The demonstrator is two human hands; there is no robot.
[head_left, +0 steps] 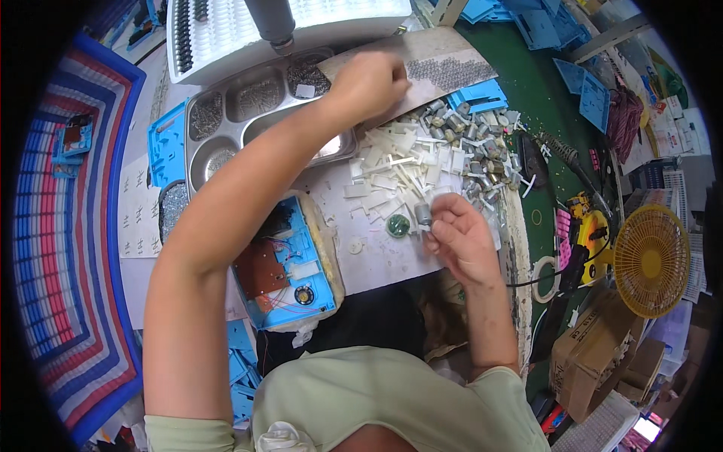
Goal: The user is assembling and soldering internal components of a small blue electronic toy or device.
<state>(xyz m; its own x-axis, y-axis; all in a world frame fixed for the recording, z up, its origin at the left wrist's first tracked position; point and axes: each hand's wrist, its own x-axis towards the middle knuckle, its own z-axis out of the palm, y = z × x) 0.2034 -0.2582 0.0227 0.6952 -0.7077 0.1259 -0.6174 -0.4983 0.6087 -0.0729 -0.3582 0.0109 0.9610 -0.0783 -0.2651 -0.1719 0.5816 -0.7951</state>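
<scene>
Reaching left hand (367, 81) forward, fingers curled together over grey strip of small metal parts (444, 71) beyond steel compartment tray (226, 132). Right hand (459, 237) fingers clamped on small grey motor (423, 214) above counter (376, 256), beside pile of white plastic pieces (399, 169) and open blue casing (290, 264).

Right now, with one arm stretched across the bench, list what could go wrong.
1. The left hand reaches over the metal tray; its forearm could catch the rim and scatter the small parts in its compartments.
2. The right hand pinches a small grey motor beside the heap of white plastic pieces; a slip could lose it in the heap.
3. The open blue housing with thin wires lies under the left arm, which could snag them.
</scene>
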